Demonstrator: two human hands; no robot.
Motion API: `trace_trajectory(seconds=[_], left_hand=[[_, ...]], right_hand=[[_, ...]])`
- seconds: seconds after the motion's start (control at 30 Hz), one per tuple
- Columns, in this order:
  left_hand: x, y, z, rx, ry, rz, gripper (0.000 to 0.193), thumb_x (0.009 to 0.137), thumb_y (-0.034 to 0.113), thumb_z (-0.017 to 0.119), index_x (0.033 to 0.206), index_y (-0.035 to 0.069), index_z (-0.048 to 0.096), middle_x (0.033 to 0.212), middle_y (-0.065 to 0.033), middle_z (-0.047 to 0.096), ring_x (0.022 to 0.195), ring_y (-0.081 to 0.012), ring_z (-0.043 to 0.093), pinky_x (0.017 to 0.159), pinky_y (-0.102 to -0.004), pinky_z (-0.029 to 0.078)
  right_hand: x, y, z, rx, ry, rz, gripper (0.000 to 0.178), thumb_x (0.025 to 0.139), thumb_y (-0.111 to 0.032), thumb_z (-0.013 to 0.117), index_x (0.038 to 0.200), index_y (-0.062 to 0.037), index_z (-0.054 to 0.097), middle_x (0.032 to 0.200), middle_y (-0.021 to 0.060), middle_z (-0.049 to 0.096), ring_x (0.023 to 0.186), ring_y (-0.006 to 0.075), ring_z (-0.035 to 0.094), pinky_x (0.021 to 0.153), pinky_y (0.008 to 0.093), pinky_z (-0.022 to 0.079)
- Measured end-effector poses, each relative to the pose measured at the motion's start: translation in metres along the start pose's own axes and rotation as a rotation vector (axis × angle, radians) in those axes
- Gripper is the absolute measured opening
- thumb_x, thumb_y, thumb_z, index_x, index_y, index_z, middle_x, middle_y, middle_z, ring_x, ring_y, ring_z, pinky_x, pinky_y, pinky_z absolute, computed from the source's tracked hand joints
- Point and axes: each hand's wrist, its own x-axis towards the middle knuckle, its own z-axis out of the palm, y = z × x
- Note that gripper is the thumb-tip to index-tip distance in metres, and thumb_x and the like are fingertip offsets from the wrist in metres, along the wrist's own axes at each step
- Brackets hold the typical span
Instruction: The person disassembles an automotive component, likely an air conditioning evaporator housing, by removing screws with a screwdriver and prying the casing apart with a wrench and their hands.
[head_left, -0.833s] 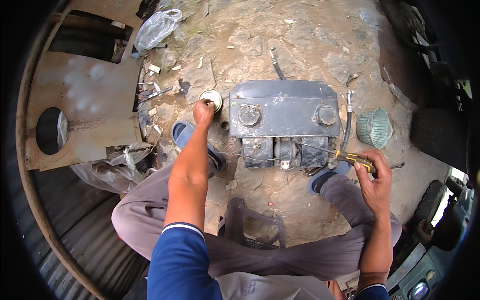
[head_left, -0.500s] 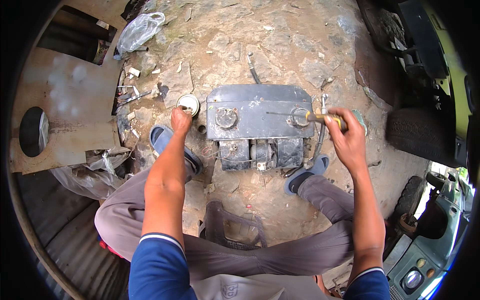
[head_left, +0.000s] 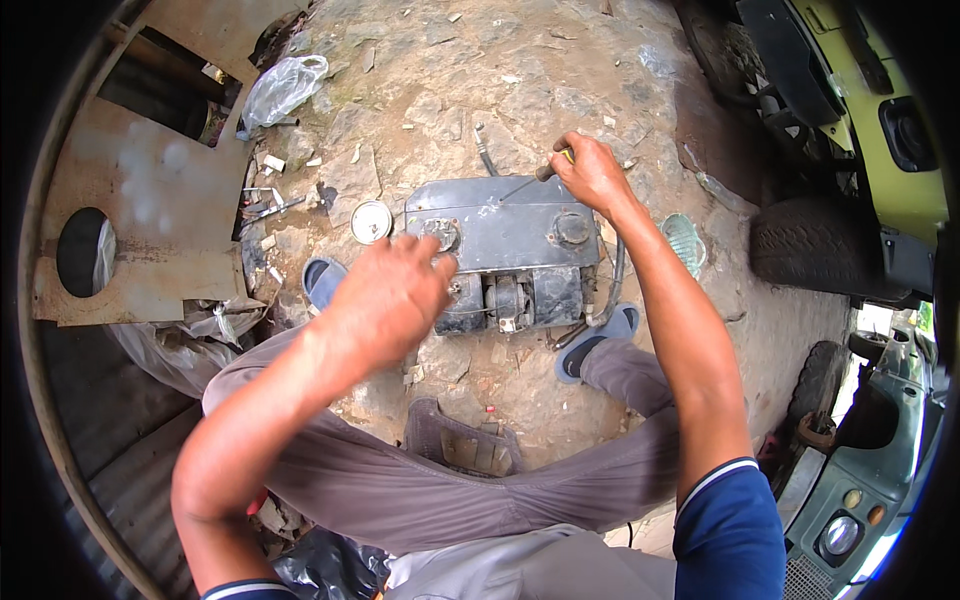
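A black plastic blower unit (head_left: 500, 240) lies on the stony ground between my feet, with two round fittings on its top face and a motor at its near side. My right hand (head_left: 597, 182) is closed around a screwdriver (head_left: 544, 173) with a dark and yellow handle, its shaft slanting down left over the unit. Blurred by motion, my left hand (head_left: 392, 295) hovers by the left round fitting (head_left: 440, 236); whether its fingertips hold anything small cannot be made out. Just left of the unit sits a round shallow tin (head_left: 371, 222).
A green dish (head_left: 684, 246) lies to the right of the unit, before a vehicle tyre (head_left: 815, 245). Hoses with metal ends stick out from the unit. At left are a cut metal sheet (head_left: 150, 180), a clear plastic bag (head_left: 285, 90) and small scraps. A dark plastic frame (head_left: 460, 440) lies nearer me.
My left hand has left the tin and come right and nearer to the unit's left fitting. The screwdriver in my right hand has moved left and farther away, tip now pointing down left.
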Motion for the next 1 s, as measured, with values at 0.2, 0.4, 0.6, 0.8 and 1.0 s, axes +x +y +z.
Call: trace_trajectory(seconds=[0.2,0.4,0.6,0.8,1.0], left_hand=[[-0.020,0.071,0.066,-0.277,-0.046,0.170,0.024,0.097,0.023,0.058,0.112,0.005,0.063,0.108,-0.0132,0.063,0.104,-0.0277,0.060,0.089,-0.0427,0.046],[-0.001,0.073,0.105,0.169,-0.191,0.101,0.022,0.097,0.015,0.047,0.109,0.008,0.065,0.107,-0.0117,0.064,0.102,-0.0264,0.062,0.087,-0.0406,0.043],[-0.001,0.078,0.109,0.108,-0.151,0.172,0.022,0.096,0.016,0.049,0.107,0.007,0.066,0.106,-0.0115,0.065,0.102,-0.0262,0.062,0.086,-0.0413,0.043],[0.000,0.077,0.104,0.139,-0.159,0.169,0.023,0.096,0.015,0.049,0.108,0.006,0.066,0.105,-0.0121,0.065,0.101,-0.0262,0.062,0.085,-0.0415,0.043],[0.003,0.075,0.105,0.141,-0.169,0.184,0.024,0.097,0.016,0.049,0.110,0.006,0.066,0.106,-0.0123,0.065,0.101,-0.0261,0.062,0.086,-0.0421,0.043]], right_hand=[[0.005,0.005,0.014,-0.035,0.024,-0.025,0.031,0.090,-0.024,0.064,0.102,0.0039,0.068,0.096,0.0295,0.069,0.098,0.0453,0.066,0.087,0.0501,0.051],[0.008,0.003,0.013,-0.063,0.001,0.036,0.032,0.090,-0.025,0.065,0.105,0.0039,0.067,0.100,0.0295,0.069,0.101,0.0460,0.065,0.088,0.0494,0.051],[0.013,-0.003,0.012,-0.086,-0.085,-0.047,0.029,0.090,-0.023,0.066,0.105,0.0018,0.067,0.100,0.0255,0.069,0.100,0.0419,0.066,0.087,0.0472,0.051],[0.014,-0.030,0.013,-0.142,-0.232,-0.268,0.027,0.088,-0.018,0.067,0.108,-0.0005,0.065,0.109,0.0201,0.066,0.106,0.0383,0.062,0.091,0.0455,0.049],[0.027,-0.034,0.021,-0.167,-0.245,-0.346,0.028,0.088,-0.019,0.067,0.109,0.0006,0.065,0.109,0.0210,0.066,0.106,0.0386,0.063,0.091,0.0454,0.049]])
